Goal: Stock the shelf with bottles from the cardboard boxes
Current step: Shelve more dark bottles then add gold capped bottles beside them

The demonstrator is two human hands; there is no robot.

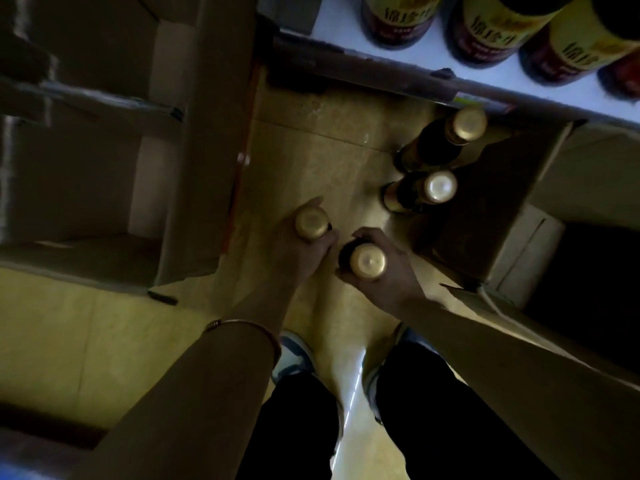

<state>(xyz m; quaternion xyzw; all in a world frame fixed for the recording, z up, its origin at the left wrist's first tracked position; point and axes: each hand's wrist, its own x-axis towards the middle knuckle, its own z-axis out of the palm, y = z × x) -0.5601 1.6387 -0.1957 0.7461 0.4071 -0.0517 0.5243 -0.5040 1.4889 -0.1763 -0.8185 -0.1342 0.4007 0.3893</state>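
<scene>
Looking from the left of the white shelf board (346, 26), an open brown cardboard box (166, 140) is being left standing on the yellowish tiled floor (311, 150), its flaps raised. Nearer the shelf board, a dark glass bottle with a gold cap (311, 222) is being gripped at the neck by the left hand (304, 251), its fingers curled closely round the glass below the cap. Just beside it, a second gold-capped dark bottle (367, 261) is being held the same way by the right hand (384, 268), fingers wrapped round the neck. Whether either base is touching the floor cannot be told. Closer under the shelf edge, two more gold-capped bottles (440, 187) are standing upright on the floor, against the flap of a second open cardboard carton (502, 209). On the shelf board, yellow-labelled dark bottles (495, 26) are already standing in a row.

For the lift to go well, both necks are best being held firmly below the caps, the bottles being kept upright and apart so the glass is not being knocked together, and the shelf edge and standing pair being cleared on the way up.
</scene>
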